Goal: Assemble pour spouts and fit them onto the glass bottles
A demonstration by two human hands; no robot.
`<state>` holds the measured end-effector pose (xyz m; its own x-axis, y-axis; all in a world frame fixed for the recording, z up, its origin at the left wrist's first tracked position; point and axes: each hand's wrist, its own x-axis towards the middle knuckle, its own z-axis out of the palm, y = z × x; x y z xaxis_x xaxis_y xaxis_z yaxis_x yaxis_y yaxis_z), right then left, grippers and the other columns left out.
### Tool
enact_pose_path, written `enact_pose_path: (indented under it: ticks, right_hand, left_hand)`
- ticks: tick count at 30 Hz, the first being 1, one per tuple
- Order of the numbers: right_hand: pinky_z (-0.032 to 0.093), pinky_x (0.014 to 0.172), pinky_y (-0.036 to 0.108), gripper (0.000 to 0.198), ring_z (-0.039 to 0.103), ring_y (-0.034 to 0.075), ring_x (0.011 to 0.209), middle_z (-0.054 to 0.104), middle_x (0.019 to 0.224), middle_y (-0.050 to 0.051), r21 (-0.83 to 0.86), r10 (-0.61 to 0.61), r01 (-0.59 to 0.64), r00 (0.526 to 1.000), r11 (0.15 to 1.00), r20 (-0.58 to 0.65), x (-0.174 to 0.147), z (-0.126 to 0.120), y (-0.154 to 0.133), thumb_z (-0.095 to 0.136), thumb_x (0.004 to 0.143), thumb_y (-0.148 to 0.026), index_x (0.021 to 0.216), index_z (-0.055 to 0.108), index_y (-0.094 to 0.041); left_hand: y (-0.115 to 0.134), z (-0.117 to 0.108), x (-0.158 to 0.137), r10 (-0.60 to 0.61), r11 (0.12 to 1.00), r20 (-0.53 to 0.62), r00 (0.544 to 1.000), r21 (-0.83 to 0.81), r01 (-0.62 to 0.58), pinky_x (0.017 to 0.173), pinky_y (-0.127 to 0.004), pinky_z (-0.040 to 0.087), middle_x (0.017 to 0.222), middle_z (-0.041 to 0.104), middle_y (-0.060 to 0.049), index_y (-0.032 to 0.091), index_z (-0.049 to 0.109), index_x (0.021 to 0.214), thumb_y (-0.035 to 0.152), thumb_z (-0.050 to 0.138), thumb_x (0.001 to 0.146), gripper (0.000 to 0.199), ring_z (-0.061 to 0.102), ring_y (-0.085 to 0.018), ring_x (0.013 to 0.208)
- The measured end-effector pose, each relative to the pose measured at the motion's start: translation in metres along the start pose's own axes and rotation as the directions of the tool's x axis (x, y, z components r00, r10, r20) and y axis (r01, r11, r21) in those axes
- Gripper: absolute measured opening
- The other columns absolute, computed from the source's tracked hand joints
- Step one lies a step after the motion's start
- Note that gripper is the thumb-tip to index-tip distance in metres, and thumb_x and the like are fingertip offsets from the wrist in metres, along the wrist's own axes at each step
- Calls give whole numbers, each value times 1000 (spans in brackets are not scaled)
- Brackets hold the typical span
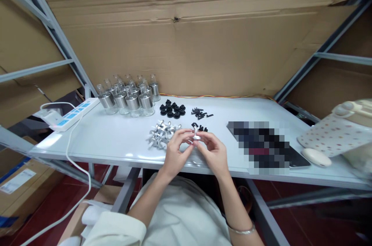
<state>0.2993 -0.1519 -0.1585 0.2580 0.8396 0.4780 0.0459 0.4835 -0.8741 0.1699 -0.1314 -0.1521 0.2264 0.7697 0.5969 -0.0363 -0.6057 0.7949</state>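
Note:
Just above the table's front edge, my left hand (178, 149) and my right hand (214, 152) come together on a small silvery pour spout (196, 136). Fingertips of both hands pinch it from either side, and it stands upright with a black piece at its top. To the left of my left hand lies a pile of similar silver-and-white spouts (161, 135). Small black parts (203, 128) sit right behind my right hand, which partly hides them. Farther back are black round stoppers (172, 109) and slim black lever-like pieces (200, 113).
Glass bottles with metal sleeves (133, 101) stand at the back left. Beside them are a power strip (76, 114) and a white cable (68, 149). At the right lie a dark flat object, partly pixelated (298, 156), a white oval object (316, 157) and a dotted container (322, 131).

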Motion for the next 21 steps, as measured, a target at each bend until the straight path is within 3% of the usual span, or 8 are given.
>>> enact_pose_path:
  ticks: [3,9,13,16,21]
  right_hand:
    - [52,84,35,12,64,19,91,68,92,5,-40,-38,38,999,998,-18,1,-1,-2,67,76,-26,88,70,-24]
    - [50,84,36,12,61,22,100,66,97,7,-119,-63,64,998,991,15,1,-4,-4,61,82,-30,85,72,-25]
    - [51,66,30,10,66,17,76,62,101,6,-23,-17,16,999,1000,-27,1,-3,-1,61,82,-28,88,68,-24]
    - [47,55,27,8,63,11,59,60,102,5,14,-1,1,998,1000,-59,2,-2,-1,59,83,-27,87,66,-23]
    - [43,52,25,9,56,8,55,57,98,4,-9,-24,23,996,1000,-91,2,-2,-2,56,84,-24,85,64,-21]
  left_hand:
    - [0,0,1,26,999,20,999,32,-26,81,-29,55,110,58,-9,19,63,102,17,56,85,19,60,-18,100]
    - [-1,-1,-1,7,999,-14,1000,33,-7,79,-28,54,103,57,-7,18,62,98,19,58,84,14,62,-12,82]
    - [11,-13,5,48,986,0,999,162,-47,79,-28,51,96,60,-5,18,62,95,19,56,86,11,61,-13,82]
    - [28,-32,24,69,953,14,997,293,-70,75,-26,49,94,63,-5,19,61,96,17,52,87,13,60,-14,83]
    - [44,-63,76,-29,834,73,997,551,-15,73,-26,48,100,64,-4,19,60,99,15,48,86,18,61,-14,82]
